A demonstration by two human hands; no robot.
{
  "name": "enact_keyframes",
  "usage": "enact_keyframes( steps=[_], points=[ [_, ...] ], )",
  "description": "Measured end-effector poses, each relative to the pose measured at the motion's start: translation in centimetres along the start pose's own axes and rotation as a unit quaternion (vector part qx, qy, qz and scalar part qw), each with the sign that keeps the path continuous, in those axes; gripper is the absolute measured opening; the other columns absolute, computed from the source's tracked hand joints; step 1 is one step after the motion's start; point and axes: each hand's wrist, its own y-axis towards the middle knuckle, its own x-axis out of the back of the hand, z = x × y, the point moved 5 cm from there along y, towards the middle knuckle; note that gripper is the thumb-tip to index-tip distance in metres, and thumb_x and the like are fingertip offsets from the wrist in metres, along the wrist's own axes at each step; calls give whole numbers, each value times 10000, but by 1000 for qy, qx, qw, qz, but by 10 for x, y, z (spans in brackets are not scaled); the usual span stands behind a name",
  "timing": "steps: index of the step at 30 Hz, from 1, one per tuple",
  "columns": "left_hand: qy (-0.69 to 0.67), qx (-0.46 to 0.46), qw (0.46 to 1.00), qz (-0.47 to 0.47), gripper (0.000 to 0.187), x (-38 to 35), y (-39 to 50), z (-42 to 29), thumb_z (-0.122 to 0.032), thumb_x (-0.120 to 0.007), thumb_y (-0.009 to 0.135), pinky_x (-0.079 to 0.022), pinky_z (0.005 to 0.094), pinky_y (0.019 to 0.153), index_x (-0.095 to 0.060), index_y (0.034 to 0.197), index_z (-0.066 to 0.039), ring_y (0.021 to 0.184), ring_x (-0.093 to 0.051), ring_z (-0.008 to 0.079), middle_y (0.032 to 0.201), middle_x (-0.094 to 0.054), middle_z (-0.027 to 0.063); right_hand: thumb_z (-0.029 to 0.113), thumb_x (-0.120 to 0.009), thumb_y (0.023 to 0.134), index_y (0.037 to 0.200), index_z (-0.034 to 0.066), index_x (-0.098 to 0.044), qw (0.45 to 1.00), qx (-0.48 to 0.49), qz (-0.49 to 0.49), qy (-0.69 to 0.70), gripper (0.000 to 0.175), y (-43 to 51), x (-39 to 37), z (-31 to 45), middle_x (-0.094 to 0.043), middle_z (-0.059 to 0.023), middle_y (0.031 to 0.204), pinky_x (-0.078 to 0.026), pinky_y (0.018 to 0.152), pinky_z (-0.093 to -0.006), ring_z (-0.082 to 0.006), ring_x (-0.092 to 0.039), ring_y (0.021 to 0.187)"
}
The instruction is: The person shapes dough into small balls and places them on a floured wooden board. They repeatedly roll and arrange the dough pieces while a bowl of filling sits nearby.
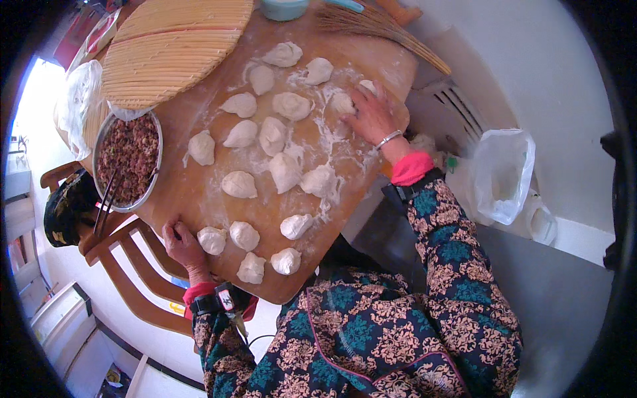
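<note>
My right hand (372, 115), a bracelet at its wrist, reaches over the board's right side. Its thumb and fingers touch a floury dough lump (342, 103), and another dough lump (368, 85) shows partly beneath the fingers. Whether the hand grips either one is hidden. At the board's left edge rests my left hand (184, 249), fingers curled in with nothing visible in them. Close beside it lies a rounded dough lump (212, 241). Several more pale lumps, some drawn to a point like this one (242, 134), are spread over the flour-dusted wooden board (199, 196).
A metal bowl (160, 144) of minced filling (127, 154) stands at the left, chopsticks (106, 199) leaning in it. A round stalk tray (174, 47) overhangs the far left. At the back are a straw brush (378, 30) and a light-blue container (284, 10). A wooden chair (134, 286) adjoins the left edge.
</note>
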Motion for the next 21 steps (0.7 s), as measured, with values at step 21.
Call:
enact_keyframes(
  steps=[21],
  points=[
    [-8, -11, 1000, -24, 116, 7, -1, -2, -36, -567, 928, -517, 351, 745, -669, 976, -11, 820, -646, 258, 904, -674, 125, 403, -733, 768, 1270, 193, -635, 985, 141, 81, 49, 554, 62, 26, 103, -542, -98, 1403, -276, 1160, -530, -426, -319, 1399]
  ],
)
